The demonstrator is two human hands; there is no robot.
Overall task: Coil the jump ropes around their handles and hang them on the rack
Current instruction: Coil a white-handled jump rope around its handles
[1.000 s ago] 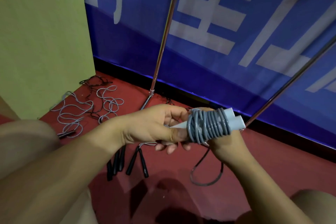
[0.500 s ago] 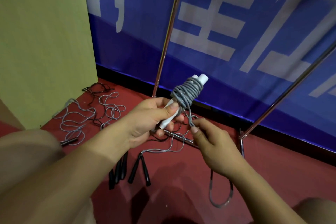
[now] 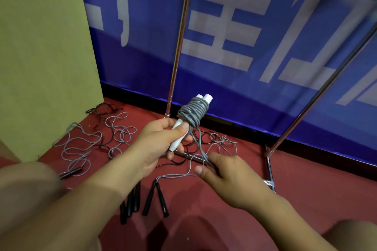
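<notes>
Left hand grips the lower ends of two white handles, tilted up toward the far right. Grey rope coil is wound tight around their upper part; white tips stick out above it. A loose grey strand runs down from the coil to the right hand, whose fingers pinch it low, near the red floor. Rack poles stand behind, against the blue banner. Other ropes with black handles lie on the floor below the hands; grey loops sprawl at left.
</notes>
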